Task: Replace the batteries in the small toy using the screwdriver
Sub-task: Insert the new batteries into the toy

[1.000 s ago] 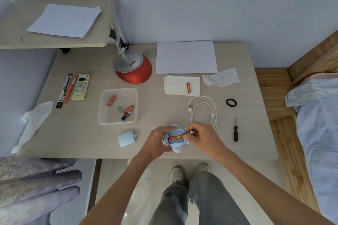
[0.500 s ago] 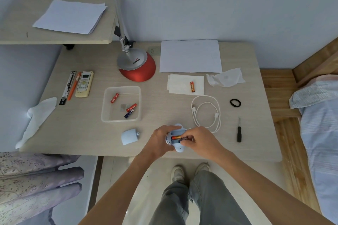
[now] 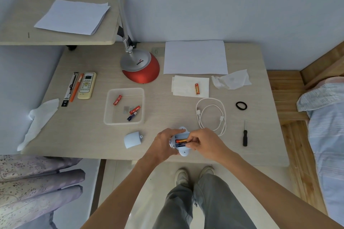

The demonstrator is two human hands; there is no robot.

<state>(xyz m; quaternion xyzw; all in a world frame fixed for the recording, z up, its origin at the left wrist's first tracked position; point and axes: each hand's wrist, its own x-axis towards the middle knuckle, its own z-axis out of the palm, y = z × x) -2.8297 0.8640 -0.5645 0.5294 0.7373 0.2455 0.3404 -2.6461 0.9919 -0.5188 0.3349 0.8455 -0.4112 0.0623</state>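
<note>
Pale-blue toy (image 3: 183, 152) held in curled left hand (image 3: 163, 145) grip; right hand (image 3: 207, 144) pinches battery (image 3: 180, 141).

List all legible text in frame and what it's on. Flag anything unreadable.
"COOPER": on the lamp base.
Print too small or blurred to read: napkin battery, tray batteries, toy batteries, remote, black pack.
</note>
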